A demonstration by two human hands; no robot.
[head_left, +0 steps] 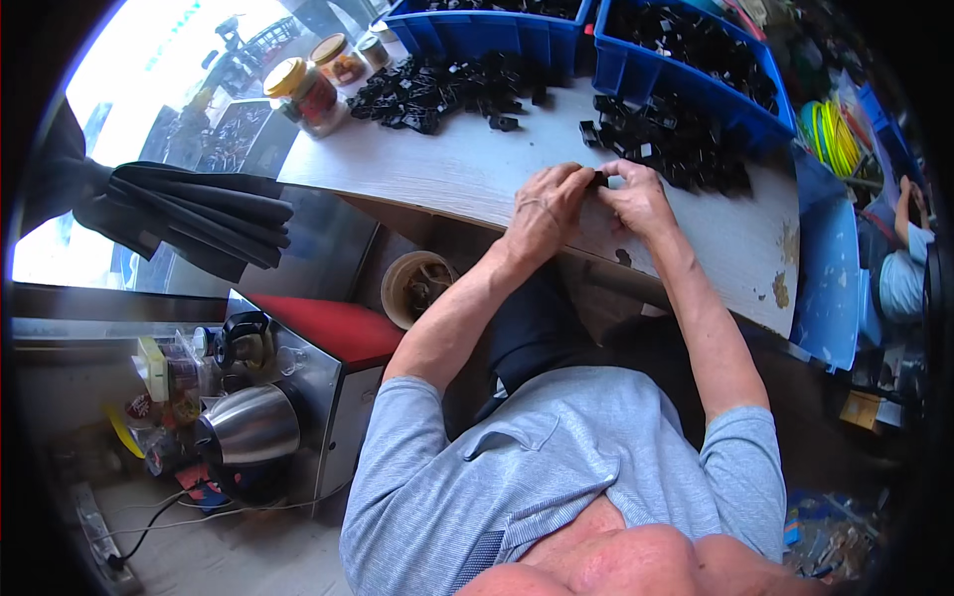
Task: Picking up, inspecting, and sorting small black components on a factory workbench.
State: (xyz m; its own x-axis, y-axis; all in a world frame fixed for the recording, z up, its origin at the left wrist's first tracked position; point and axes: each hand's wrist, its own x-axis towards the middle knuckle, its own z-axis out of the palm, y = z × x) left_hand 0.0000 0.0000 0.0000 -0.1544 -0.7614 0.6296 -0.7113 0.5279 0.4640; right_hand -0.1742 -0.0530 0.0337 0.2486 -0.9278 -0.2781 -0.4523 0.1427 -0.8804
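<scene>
Above the near part of the white table (437,164), my left hand (545,209) and my right hand (641,199) meet at their fingertips. Between them is a small black part (598,180), pinched from both sides and mostly covered by the fingers. Just beyond my right hand lies a heap of loose black plastic parts (686,149). Farther off to the left, a second heap of black parts (427,91) spreads over the tabletop, some with thin metal pieces showing.
Two blue bins (487,38) of black parts stand at the far edge. Lidded jars (303,96) sit at the far left corner. Below the table is a round bucket (402,288). A steel kettle (256,425) stands at left. Another person's arm (902,209) shows far right.
</scene>
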